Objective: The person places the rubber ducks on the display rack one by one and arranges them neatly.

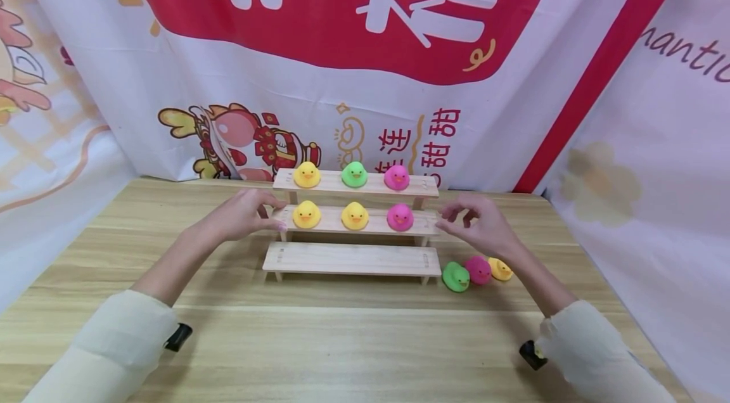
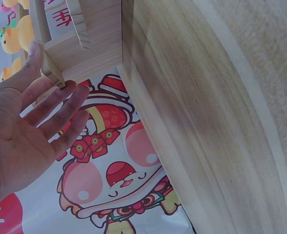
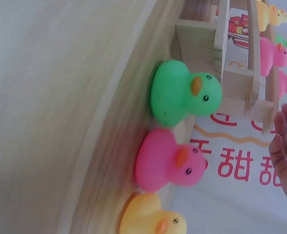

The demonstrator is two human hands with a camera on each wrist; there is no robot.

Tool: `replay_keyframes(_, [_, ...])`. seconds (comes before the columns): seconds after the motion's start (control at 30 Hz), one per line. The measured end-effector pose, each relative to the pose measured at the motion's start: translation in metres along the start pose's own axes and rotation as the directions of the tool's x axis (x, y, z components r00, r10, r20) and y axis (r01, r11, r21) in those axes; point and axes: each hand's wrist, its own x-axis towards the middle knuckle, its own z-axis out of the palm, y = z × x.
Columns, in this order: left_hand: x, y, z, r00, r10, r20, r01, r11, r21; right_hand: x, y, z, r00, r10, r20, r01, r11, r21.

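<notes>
A three-tier wooden display stand (image 1: 350,257) stands on the table. My left hand (image 1: 246,214) is at the left end of its middle shelf, thumb over the top and fingers around the end below, pinching it. Opposite, my right hand (image 1: 478,222) has loosely bent fingers right beside the shelf's right end, holding nothing. On the middle shelf sit two yellow ducks (image 1: 307,215) and a pink duck (image 1: 400,217). The top shelf bears a yellow duck (image 1: 307,175), a green duck (image 1: 355,175) and a pink duck (image 1: 397,177). No duck sits on the lowest shelf.
Right of the stand, a green duck (image 3: 173,95), a pink duck (image 3: 155,161) and a yellow duck (image 3: 146,214) lie in a row on the table (image 1: 342,346), below my right hand. A printed cloth (image 1: 319,86) hangs behind the stand.
</notes>
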Motion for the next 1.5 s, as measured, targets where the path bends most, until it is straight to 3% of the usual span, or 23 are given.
replay_keyframes(0.17, [0.0,0.001,0.0,1.0,0.006,0.0,-0.006,1.0,-0.001,-0.01,0.007,-0.003,1.0,0.022,0.02,-0.021,1.0,-0.016])
replay_keyframes(0.4, [-0.001,0.001,-0.001,1.0,0.005,-0.006,-0.005,1.0,0.004,-0.022,0.018,0.0,0.998,-0.013,0.054,0.012,1.0,0.008])
replay_keyframes(0.67, [0.0,-0.001,0.0,1.0,-0.004,0.0,0.004,1.0,-0.016,-0.03,0.024,0.001,0.984,0.062,0.169,-0.064,0.998,0.011])
replay_keyframes(0.83, [0.0,-0.001,0.001,1.0,0.015,-0.012,-0.015,1.0,-0.014,-0.034,0.027,0.003,0.977,0.036,0.21,-0.044,0.998,0.034])
replay_keyframes(1.17, [0.0,-0.001,0.001,0.999,0.034,-0.013,-0.034,0.999,-0.001,-0.04,0.033,0.0,0.943,0.001,0.332,-0.03,0.996,0.082])
replay_keyframes(1.5, [0.0,-0.002,0.001,1.0,0.021,-0.012,-0.021,1.0,-0.017,-0.04,0.033,-0.006,0.917,0.002,0.398,-0.02,0.999,0.043])
